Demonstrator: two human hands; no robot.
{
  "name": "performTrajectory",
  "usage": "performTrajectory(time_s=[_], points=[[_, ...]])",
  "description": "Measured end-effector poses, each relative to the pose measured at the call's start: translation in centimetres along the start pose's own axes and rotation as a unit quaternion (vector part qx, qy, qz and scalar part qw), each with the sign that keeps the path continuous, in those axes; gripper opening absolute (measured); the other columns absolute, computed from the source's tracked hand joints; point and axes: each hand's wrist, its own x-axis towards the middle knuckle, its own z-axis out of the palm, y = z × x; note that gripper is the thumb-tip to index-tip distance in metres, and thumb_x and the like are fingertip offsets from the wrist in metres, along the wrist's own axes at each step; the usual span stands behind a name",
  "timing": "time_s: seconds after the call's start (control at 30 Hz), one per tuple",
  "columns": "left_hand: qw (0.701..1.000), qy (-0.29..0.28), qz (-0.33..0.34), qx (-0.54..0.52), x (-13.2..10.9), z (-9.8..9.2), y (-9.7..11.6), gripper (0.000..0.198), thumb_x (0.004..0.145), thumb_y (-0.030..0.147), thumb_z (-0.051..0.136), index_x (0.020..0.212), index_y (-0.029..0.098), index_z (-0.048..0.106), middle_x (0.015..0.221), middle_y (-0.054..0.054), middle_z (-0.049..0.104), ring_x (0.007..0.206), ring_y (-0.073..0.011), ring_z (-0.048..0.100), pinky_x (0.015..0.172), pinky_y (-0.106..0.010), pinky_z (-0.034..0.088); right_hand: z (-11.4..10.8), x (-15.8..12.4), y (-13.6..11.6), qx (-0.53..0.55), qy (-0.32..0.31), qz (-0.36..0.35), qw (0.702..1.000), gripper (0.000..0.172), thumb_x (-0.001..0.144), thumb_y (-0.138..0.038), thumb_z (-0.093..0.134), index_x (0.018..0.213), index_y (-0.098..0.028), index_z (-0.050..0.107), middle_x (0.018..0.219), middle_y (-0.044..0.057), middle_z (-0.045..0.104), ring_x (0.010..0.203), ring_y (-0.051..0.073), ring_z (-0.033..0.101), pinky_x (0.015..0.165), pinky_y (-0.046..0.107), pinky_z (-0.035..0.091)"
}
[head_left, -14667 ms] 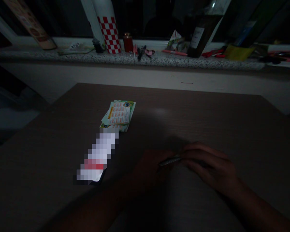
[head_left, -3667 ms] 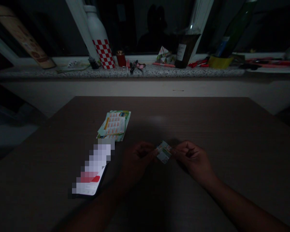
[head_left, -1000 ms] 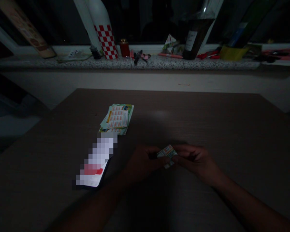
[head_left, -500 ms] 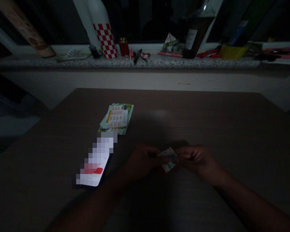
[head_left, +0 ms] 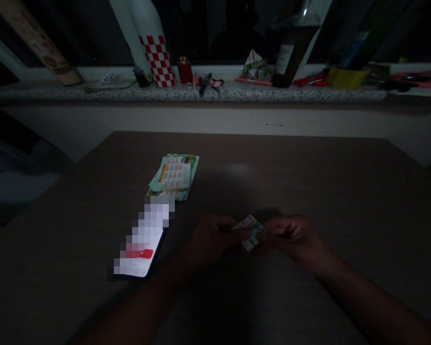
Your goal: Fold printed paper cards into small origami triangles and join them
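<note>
Between my two hands is a small folded piece of printed paper [head_left: 250, 223], pale with orange and green print, one corner pointing away from me. My left hand [head_left: 215, 239] pinches its left side, thumb on top. From the right, my right hand [head_left: 290, 237] grips the other side between thumb and fingers. Both hands are just above the table, and the fingertips under the paper are hidden. Left of them lies a stack of printed paper sheets [head_left: 174, 175] with orange blocks of print. A lit phone [head_left: 143, 263], its screen partly blurred out, lies nearer to me.
Beyond the wooden table [head_left: 309, 182] runs a speckled stone windowsill [head_left: 230, 93]. On it stand a white bottle with red checks [head_left: 158, 60], a small red jar [head_left: 184, 70], a dark labelled bottle [head_left: 285, 57] and a yellow container [head_left: 347, 78]. The room is dim.
The folded paper has turned slightly in my fingers and its far corner sits a little farther from me. Both hands keep nearly the same place; the stack and phone have not moved.
</note>
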Motion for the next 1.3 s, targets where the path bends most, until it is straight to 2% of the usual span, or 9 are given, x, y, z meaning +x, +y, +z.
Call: performTrajectory(time_s=[0.17,0.33,0.53,0.63,0.77,0.87,1.07,1.17,1.3], points=[[1.0,-0.028,0.012,0.005,-0.1,0.1,-0.1,0.024,0.077,0.037,0.068,0.069,0.015,0.07,0.068,-0.002,0.071,0.061,-0.013,0.062,0.056,-0.021,0.043,-0.3,-0.1,-0.1,-0.018,-0.016,0.012,1.0,0.018,0.075,-0.034,0.074,0.073,-0.016,0.073,0.065,0.003,0.073,0.056,0.012,0.067,0.056,0.022,0.056],[1.0,-0.008,0.014,-0.018,-0.1,0.4,-0.1,0.021,0.078,0.033,0.067,0.07,0.014,0.068,0.068,-0.002,0.071,0.061,-0.0135,0.063,0.057,-0.022,0.044,-0.2,0.2,0.3,0.001,-0.025,0.014,1.0,0.017,0.075,-0.031,0.075,0.087,-0.018,0.074,0.077,0.002,0.075,0.067,0.012,0.069,0.064,0.022,0.055],[0.999,0.021,0.045,0.022,-0.2,1.0,-0.5,0.022,0.083,0.037,0.063,0.079,0.016,0.07,0.075,-0.002,0.072,0.071,-0.0148,0.065,0.063,-0.023,0.046,0.1,0.3,0.7,-0.031,0.02,0.021,0.999,0.015,0.071,-0.032,0.077,0.07,-0.017,0.072,0.067,0.001,0.072,0.059,0.011,0.064,0.057,0.022,0.051],[0.997,0.016,0.058,0.055,-0.3,1.2,-0.7,0.026,0.085,0.04,0.059,0.084,0.017,0.07,0.076,-0.003,0.071,0.071,-0.0154,0.065,0.063,-0.023,0.046,0.2,0.3,0.8,-0.03,0.035,0.014,0.999,0.018,0.072,-0.033,0.076,0.069,-0.017,0.07,0.064,0.001,0.069,0.058,0.012,0.062,0.056,0.023,0.049],[0.998,-0.022,0.067,0.003,-0.3,1.3,-0.7,0.027,0.086,0.039,0.057,0.095,0.016,0.068,0.084,-0.005,0.071,0.074,-0.0164,0.066,0.067,-0.025,0.049,0.4,0.3,0.7,-0.015,0.045,0.006,0.999,0.021,0.073,-0.035,0.075,0.072,-0.016,0.066,0.063,0.0,0.068,0.056,0.011,0.061,0.054,0.022,0.048],[0.996,-0.043,0.066,-0.045,-0.2,1.2,-0.7,0.022,0.086,0.035,0.059,0.093,0.015,0.067,0.081,-0.004,0.071,0.069,-0.0147,0.066,0.065,-0.024,0.049,0.5,0.2,0.6,-0.016,0.043,0.005,0.999,0.023,0.074,-0.038,0.073,0.073,-0.017,0.063,0.061,-0.001,0.068,0.053,0.011,0.062,0.052,0.022,0.047],[0.996,-0.026,0.052,-0.069,-0.3,1.1,-0.3,0.022,0.086,0.036,0.059,0.09,0.016,0.068,0.075,-0.002,0.07,0.064,-0.0132,0.066,0.062,-0.022,0.048,0.3,0.1,0.4,-0.022,0.045,0.005,0.999,0.026,0.074,-0.037,0.074,0.071,-0.017,0.059,0.058,0.0,0.07,0.051,0.012,0.064,0.051,0.022,0.049],[0.998,0.005,0.061,-0.011,-0.6,0.9,-0.1,0.024,0.086,0.037,0.058,0.093,0.017,0.07,0.079,-0.002,0.072,0.068,-0.0144,0.067,0.064,-0.023,0.047,0.2,0.1,0.3,-0.022,0.039,-0.006,0.999,0.022,0.074,-0.034,0.075,0.073,-0.017,0.06,0.062,0.0,0.071,0.055,0.012,0.066,0.053,0.022,0.051],[0.976,0.012,0.113,0.186,-0.7,0.4,0.1,0.026,0.088,0.035,0.055,0.083,0.017,0.073,0.071,-0.001,0.071,0.064,-0.0133,0.063,0.059,-0.021,0.041,0.2,-0.1,0.0,-0.055,0.043,-0.053,0.996,0.019,0.071,-0.024,0.077,0.087,-0.019,0.067,0.08,0.002,0.075,0.069,0.014,0.07,0.061,0.021,0.055]])
